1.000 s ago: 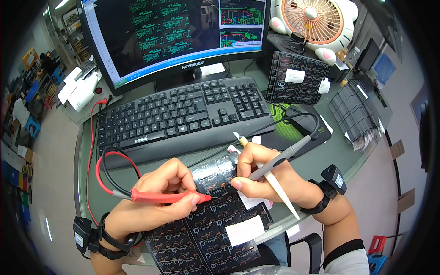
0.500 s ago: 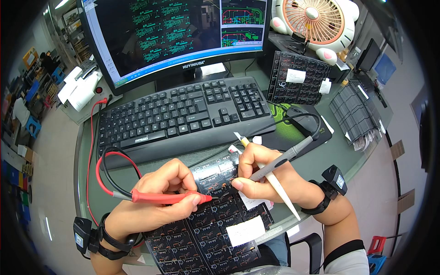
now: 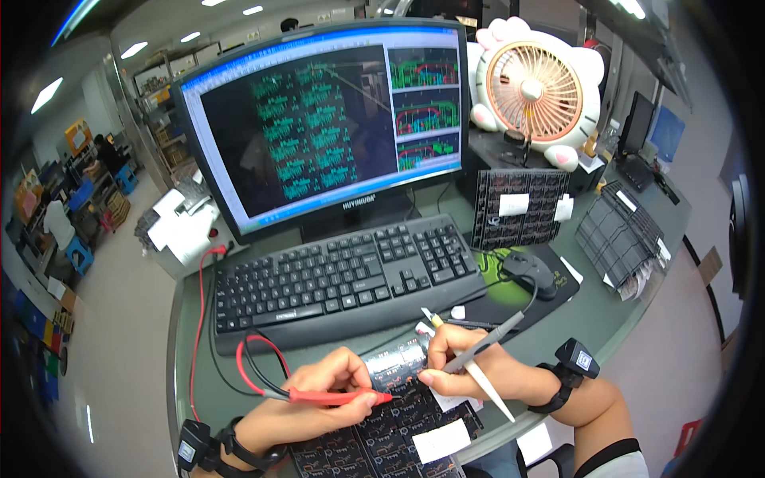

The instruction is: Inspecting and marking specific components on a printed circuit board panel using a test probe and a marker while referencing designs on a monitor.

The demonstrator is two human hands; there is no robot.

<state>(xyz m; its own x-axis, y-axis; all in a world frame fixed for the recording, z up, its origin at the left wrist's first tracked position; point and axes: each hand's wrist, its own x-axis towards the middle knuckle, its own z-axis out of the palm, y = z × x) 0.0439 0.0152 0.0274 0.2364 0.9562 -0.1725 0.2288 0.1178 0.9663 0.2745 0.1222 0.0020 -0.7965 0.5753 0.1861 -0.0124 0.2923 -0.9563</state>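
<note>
My left hand point(image 3: 335, 398) is closed round a red test probe point(image 3: 339, 396), its tip pointing right over a black circuit board panel point(image 3: 382, 446). In my right hand point(image 3: 478, 370) are a grey test probe point(image 3: 488, 342) and a white pen-like stick point(image 3: 488, 390) that crosses beneath it. Both hands are close together over the panel's upper part; whether the tips touch it I cannot tell. Red and black leads loop back from the red probe. A white paper label point(image 3: 442, 440) lies on the panel, and another shows partly under my right hand.
Behind my hands stand a black keyboard point(image 3: 343, 275) and a monitor point(image 3: 319, 127) showing board layouts. To the right are a mouse point(image 3: 528, 273) on a mat, an upright board panel point(image 3: 518, 227), a white fan point(image 3: 532, 88) and a stack of dark boards point(image 3: 621, 235). A white-and-red device box sits left.
The view has tilted up, so the monitor shows more fully and my hands appear lower. Both hands keep their grips on the probes over the panel.
</note>
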